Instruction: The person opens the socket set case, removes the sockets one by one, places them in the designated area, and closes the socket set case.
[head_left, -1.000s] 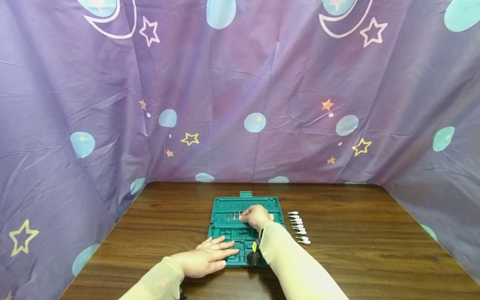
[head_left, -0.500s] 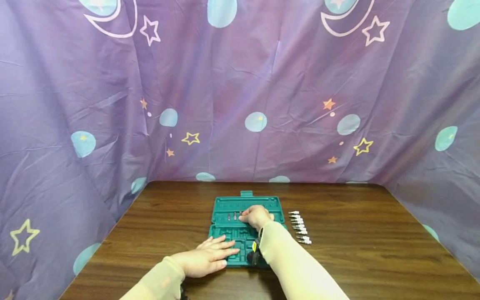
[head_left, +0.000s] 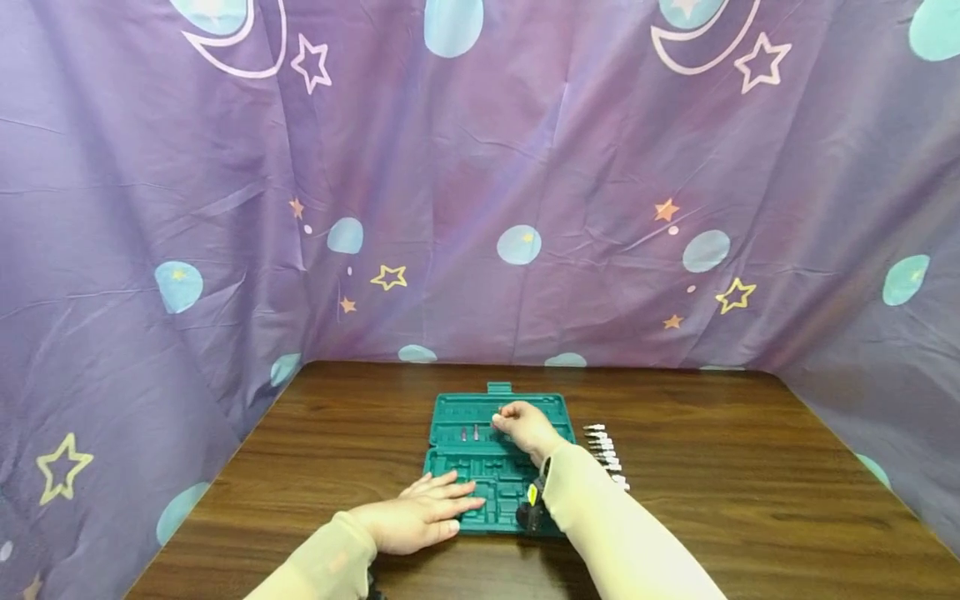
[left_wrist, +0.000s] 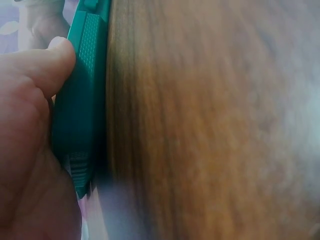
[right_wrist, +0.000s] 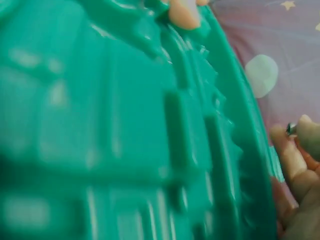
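A green plastic case [head_left: 495, 490] lies open and flat on the table, full of moulded slots. My left hand [head_left: 420, 515] rests on its front left part with fingers spread; in the left wrist view the thumb [left_wrist: 60, 57] lies along the case's side. My right hand [head_left: 527, 429] is over the raised-edge lid [head_left: 450, 408], thumb and fingertips pinching a small metal bit [right_wrist: 291, 129], mostly hidden by the fingers. To the left of that hand, two slim pinkish bits [head_left: 476, 432] stand in the lid's slots.
Several small white-ended bits [head_left: 606, 451] lie in a row on the wooden table [head_left: 697, 450] right of the case, partly behind the right sleeve [head_left: 600, 508]. A purple patterned curtain [head_left: 465, 167] hangs behind and at both sides.
My right hand has lifted away from the lid's slots, up and slightly right, with the small metal bit between its fingertips. The left hand stays put. The head view has shifted slightly.
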